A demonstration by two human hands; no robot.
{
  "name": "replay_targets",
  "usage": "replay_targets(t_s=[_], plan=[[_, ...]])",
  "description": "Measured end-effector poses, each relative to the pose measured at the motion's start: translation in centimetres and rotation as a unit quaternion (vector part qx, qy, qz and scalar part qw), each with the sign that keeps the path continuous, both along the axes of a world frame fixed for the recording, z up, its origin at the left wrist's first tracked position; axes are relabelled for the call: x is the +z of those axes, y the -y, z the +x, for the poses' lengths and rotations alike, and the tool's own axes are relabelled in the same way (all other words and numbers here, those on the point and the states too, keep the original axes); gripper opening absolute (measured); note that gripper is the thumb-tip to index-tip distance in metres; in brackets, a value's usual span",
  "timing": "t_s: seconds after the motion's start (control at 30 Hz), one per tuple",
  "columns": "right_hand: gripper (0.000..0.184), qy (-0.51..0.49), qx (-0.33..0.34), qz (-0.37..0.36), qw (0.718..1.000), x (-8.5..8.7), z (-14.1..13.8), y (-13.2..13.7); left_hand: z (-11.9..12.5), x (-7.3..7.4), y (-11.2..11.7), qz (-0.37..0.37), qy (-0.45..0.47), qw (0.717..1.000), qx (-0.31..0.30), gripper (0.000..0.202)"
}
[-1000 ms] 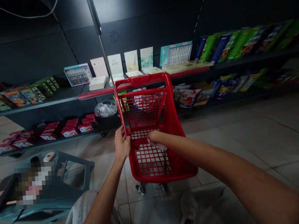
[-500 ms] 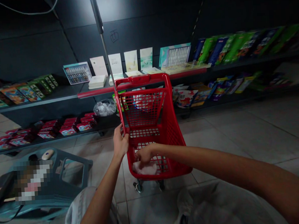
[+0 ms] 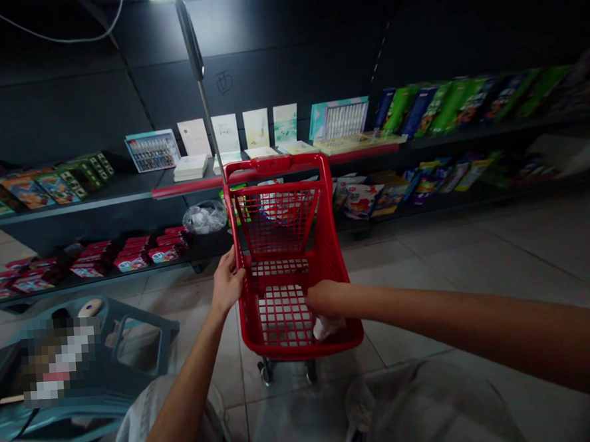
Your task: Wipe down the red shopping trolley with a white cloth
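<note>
**My bare hands at a small red plastic mesh shopping cart point(image 3: 271, 165), with a crumpled white cloth point(image 3: 326, 328) inside.**

My left hand point(image 3: 227, 282) grips the cart's left wall, fingers curled around it. My right hand point(image 3: 323, 298) hangs over the near right of the basket, fingers together above the cloth; I cannot tell whether they clamp it. The cloth is the only thing I can make out in the basket. Pressure on that left wall could tip the cart or roll its small casters point(image 3: 265, 372) across the smooth floor tiles point(image 3: 417, 260), toward the teal plastic stool point(image 3: 142, 344) at near left.
</note>
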State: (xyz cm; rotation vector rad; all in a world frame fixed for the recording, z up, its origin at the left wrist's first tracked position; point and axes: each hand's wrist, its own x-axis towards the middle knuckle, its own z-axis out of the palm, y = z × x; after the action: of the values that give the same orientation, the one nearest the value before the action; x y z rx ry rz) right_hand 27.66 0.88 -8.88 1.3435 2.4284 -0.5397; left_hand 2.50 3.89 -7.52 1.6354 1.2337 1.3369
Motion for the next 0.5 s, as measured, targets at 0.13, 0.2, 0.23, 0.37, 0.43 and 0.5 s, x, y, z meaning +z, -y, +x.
replay_targets(t_s=[0.13, 0.2, 0.23, 0.37, 0.43, 0.5], plan=[[0.024, 0.131, 0.039, 0.059, 0.989, 3.3, 1.4, -3.5, -0.3, 0.2, 0.0, -0.012, 0.002, 1.0, -0.011, 0.071], [0.026, 0.16, 0.024, 0.107, 0.981, 5.4, 2.1, -6.2, -0.5, 0.2, 0.0, -0.013, 0.004, 1.0, -0.016, 0.071], [0.025, 0.164, 0.01, 0.128, 0.978, 6.5, 2.5, -7.6, -0.5, 0.2, 0.0, -0.011, 0.006, 1.0, -0.02, 0.071], [0.027, 0.167, -0.032, 0.222, 0.96, 9.9, 4.1, -12.2, -0.6, 0.2, -0.3, -0.014, 0.011, 1.0, -0.022, 0.07], [0.031, 0.172, -0.045, 0.248, 0.952, 11.0, 4.7, -13.1, -0.7, 0.2, -0.6, -0.021, 0.005, 1.0, -0.017, 0.07], [0.033, 0.179, -0.054, 0.224, 0.957, 11.5, 4.9, -13.0, -1.0, 0.2, -1.1, -0.025, -0.017, 0.999, -0.01, 0.068]])
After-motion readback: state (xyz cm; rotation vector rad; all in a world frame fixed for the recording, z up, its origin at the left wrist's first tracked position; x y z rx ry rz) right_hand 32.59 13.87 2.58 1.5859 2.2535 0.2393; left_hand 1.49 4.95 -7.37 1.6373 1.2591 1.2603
